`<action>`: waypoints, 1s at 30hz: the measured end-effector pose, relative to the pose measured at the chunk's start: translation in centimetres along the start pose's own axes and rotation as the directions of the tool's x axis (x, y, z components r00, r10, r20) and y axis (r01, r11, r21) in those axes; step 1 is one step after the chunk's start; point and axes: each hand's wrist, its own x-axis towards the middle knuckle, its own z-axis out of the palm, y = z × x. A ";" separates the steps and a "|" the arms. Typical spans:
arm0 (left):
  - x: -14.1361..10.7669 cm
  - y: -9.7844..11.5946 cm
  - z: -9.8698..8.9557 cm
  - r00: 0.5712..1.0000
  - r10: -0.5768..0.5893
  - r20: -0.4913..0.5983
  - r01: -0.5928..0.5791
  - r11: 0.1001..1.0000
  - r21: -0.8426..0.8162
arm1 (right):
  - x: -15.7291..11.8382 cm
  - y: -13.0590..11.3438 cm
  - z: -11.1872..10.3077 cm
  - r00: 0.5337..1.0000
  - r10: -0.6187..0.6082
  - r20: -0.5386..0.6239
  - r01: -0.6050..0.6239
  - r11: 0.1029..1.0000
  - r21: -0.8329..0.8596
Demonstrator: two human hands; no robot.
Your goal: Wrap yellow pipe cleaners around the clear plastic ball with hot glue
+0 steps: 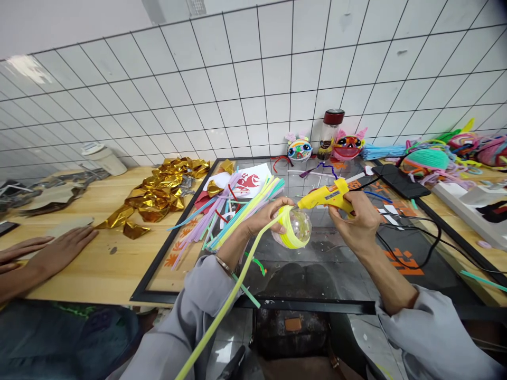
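Observation:
My left hand (271, 217) is closed around a clear plastic ball (301, 224) partly wrapped in yellow cord. From the ball a long strand of yellow cord (237, 282) runs down over my left forearm toward the bottom of the view. My right hand (358, 217) grips a yellow glue gun (327, 196), its nozzle pointing left at the top of the wrapped ball. Whether the nozzle touches the cord I cannot tell. Just left of my left hand lies a bundle of pastel pipe cleaners (237, 214).
Gold foil (166, 184) lies on the left near another person's hands (59, 253). Along the wall stand a bottle (329, 134) and two decorated balls (299, 149). A phone (402, 181), a black cable (433, 245) and a power strip (471, 216) are on the right.

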 end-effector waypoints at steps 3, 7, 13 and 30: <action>0.0 0.1 0.1 1.000 0.018 -0.002 -0.018 1.000 0.006 | 0.0 0.0 -0.1 1.000 0.008 0.024 -0.009 1.000 0.016; 0.0 0.1 0.1 1.000 0.011 -0.008 -0.011 1.000 0.021 | -0.1 0.0 -0.2 0.999 0.013 0.032 -0.014 0.999 0.038; -0.1 0.2 0.1 1.000 0.001 -0.012 0.000 0.999 0.033 | 0.0 0.1 -0.3 0.999 -0.007 0.035 0.007 1.000 0.016; 0.0 0.0 0.0 1.000 0.013 0.000 -0.013 1.000 0.007 | 0.1 0.1 -0.2 1.000 -0.022 0.007 0.022 1.000 -0.017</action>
